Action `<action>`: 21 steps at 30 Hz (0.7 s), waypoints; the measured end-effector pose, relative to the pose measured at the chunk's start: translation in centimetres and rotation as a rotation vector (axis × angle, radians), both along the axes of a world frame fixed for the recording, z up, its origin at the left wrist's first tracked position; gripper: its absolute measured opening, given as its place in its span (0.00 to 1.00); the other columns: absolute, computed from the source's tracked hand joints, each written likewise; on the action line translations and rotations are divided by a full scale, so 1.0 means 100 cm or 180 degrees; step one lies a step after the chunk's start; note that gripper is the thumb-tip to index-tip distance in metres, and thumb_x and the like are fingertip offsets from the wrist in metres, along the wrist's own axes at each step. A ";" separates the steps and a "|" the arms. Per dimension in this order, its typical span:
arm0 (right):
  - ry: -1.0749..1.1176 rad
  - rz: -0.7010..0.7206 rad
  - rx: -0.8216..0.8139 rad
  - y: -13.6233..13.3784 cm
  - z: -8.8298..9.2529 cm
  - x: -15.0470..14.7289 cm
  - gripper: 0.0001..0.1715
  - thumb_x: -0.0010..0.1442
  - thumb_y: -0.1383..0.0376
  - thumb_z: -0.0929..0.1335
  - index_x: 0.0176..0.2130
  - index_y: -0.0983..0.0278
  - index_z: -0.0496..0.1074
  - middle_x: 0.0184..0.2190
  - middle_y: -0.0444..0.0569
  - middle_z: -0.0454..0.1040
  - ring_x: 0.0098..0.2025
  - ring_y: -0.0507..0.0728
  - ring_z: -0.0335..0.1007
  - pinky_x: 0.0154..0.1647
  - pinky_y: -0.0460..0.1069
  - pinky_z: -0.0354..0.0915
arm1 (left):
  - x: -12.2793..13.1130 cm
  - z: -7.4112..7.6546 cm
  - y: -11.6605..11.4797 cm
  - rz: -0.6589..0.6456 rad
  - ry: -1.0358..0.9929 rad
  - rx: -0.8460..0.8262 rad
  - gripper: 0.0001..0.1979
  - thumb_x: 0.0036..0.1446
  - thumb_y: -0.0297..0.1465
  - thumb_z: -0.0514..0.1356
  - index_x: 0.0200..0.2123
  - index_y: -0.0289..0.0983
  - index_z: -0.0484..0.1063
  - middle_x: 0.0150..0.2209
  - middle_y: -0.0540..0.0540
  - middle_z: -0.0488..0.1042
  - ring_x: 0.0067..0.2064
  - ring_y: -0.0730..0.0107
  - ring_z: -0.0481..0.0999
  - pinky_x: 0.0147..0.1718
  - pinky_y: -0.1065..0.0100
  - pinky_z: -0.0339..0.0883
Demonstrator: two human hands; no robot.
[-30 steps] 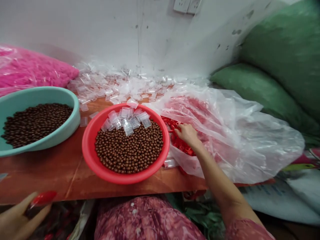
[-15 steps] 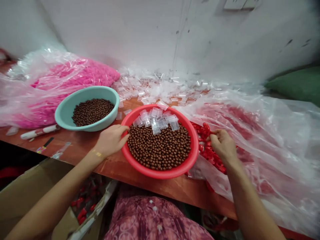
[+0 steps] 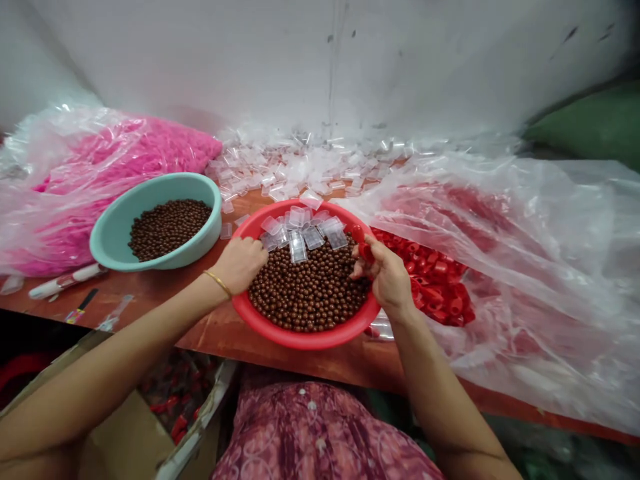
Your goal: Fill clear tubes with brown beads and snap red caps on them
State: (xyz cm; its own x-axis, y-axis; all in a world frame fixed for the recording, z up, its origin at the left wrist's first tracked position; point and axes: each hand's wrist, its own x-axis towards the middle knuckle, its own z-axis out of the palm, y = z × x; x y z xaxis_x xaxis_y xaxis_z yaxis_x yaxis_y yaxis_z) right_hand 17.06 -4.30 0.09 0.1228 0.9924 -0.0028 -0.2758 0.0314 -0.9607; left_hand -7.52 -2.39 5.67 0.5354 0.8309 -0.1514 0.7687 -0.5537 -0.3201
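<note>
A red basin full of small round brown balls stands in front of me, with several clear plastic cases lying on the balls at the far side. My left hand reaches over the basin's left rim, its fingers curled down by the balls; what they hold, if anything, is hidden. Over the right rim, my right hand grips a small red plastic piece between thumb and fingers. Similar red pieces spill from a clear plastic bag to the right.
A light blue basin with more brown balls is at left, before a bag of pink pieces. Clear cases lie scattered along the wall. A white marker rests near the table edge, above a cardboard box.
My right hand has come left from the bag to the red basin with a red plastic piece. My left hand has moved from the rim in over the balls, its fingers now curled.
</note>
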 end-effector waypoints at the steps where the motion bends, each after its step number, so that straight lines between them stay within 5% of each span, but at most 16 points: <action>1: -0.0052 -0.0025 0.0000 0.000 0.001 0.000 0.18 0.50 0.55 0.65 0.37 0.64 0.71 0.26 0.41 0.69 0.17 0.46 0.62 0.17 0.43 0.63 | 0.004 0.000 -0.006 -0.0034 0.0113 -0.0180 0.13 0.57 0.23 0.48 0.32 0.31 0.73 0.33 0.37 0.74 0.36 0.60 0.74 0.31 0.65 0.64; 6: -0.0060 -0.0341 0.0046 -0.002 0.003 -0.003 0.15 0.51 0.54 0.67 0.32 0.63 0.69 0.24 0.40 0.68 0.19 0.46 0.62 0.19 0.43 0.64 | 0.040 -0.019 -0.014 -0.0187 0.0119 -0.0740 0.14 0.55 0.19 0.48 0.33 0.30 0.74 0.35 0.34 0.75 0.38 0.60 0.75 0.29 0.67 0.65; 10: 0.0224 -0.0436 0.0253 -0.004 0.003 0.000 0.09 0.48 0.61 0.68 0.30 0.62 0.66 0.26 0.39 0.70 0.21 0.47 0.65 0.24 0.45 0.66 | 0.054 -0.033 -0.001 -0.0032 -0.0591 -0.1051 0.12 0.54 0.23 0.52 0.35 0.34 0.75 0.35 0.38 0.77 0.39 0.58 0.76 0.35 0.64 0.67; 16: -0.0105 -0.0494 0.0550 -0.002 -0.004 0.002 0.10 0.53 0.57 0.66 0.28 0.62 0.66 0.27 0.43 0.72 0.33 0.52 0.70 0.36 0.48 0.67 | 0.040 -0.043 0.012 0.0671 -0.3411 -0.2434 0.15 0.46 0.28 0.60 0.40 0.33 0.73 0.34 0.46 0.78 0.36 0.68 0.75 0.39 0.68 0.67; 21: -0.1008 -0.0482 0.0535 -0.008 -0.004 -0.001 0.22 0.56 0.49 0.64 0.26 0.64 0.71 0.22 0.44 0.70 0.25 0.50 0.65 0.25 0.45 0.62 | 0.030 -0.031 0.002 0.0872 -0.4911 -0.3131 0.18 0.43 0.31 0.65 0.40 0.32 0.71 0.37 0.45 0.76 0.37 0.71 0.73 0.41 0.68 0.66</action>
State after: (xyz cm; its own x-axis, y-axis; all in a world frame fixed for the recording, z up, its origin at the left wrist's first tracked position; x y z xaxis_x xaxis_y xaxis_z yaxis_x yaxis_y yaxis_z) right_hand 16.93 -5.08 -0.35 0.2366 0.9464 0.2199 0.0535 0.2133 -0.9755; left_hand -4.52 -2.20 2.59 0.5337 0.8336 -0.1425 0.1196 0.0924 0.9885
